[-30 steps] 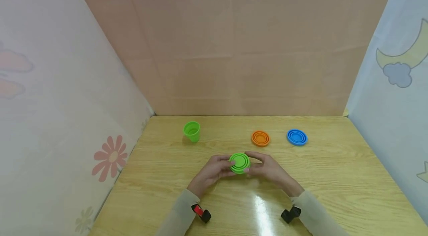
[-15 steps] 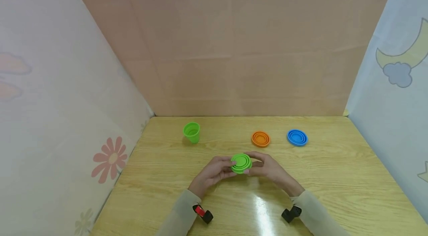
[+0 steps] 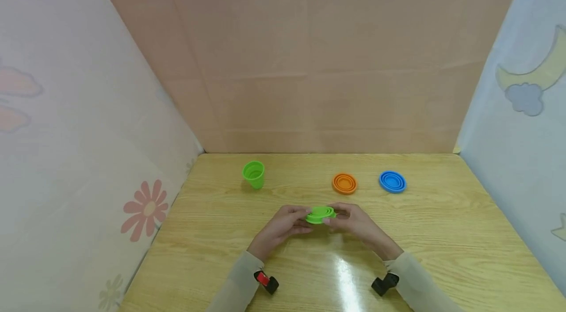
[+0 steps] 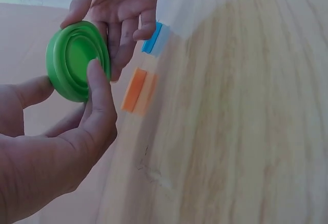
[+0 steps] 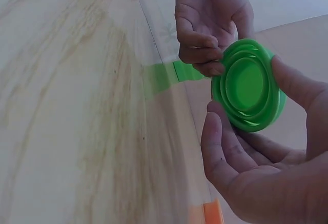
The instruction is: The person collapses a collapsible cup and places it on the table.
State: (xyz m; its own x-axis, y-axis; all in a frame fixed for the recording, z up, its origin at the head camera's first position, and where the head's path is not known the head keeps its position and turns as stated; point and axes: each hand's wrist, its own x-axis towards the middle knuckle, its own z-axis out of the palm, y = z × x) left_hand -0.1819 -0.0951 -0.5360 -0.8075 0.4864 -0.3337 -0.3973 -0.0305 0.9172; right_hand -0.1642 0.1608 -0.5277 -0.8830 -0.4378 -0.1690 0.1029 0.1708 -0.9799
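A green collapsible cup (image 3: 320, 214), pressed flat into a ringed disc, is held up above the table between both hands. My left hand (image 3: 283, 227) pinches its left edge, with one fingertip lying on the rings in the left wrist view. On the opposite edge, my right hand (image 3: 356, 226) grips the rim between thumb and fingers. The right wrist view shows the disc (image 5: 247, 84) tilted, its concentric rings plain to see. Beyond the hands, a second green cup (image 3: 254, 174) stands expanded, mouth up, at the back left.
Flattened on the wooden table (image 3: 199, 233) behind my right hand lie an orange collapsible cup (image 3: 344, 183) and, further right, a blue one (image 3: 392, 182). A brown backdrop (image 3: 309, 81) rises at the table's far edge. Patterned white panels flank both sides.
The held green cup has tipped, so its face now looks much narrower in the head view, and it has shifted slightly right. Both hands keep their hold; the other cups stay put.
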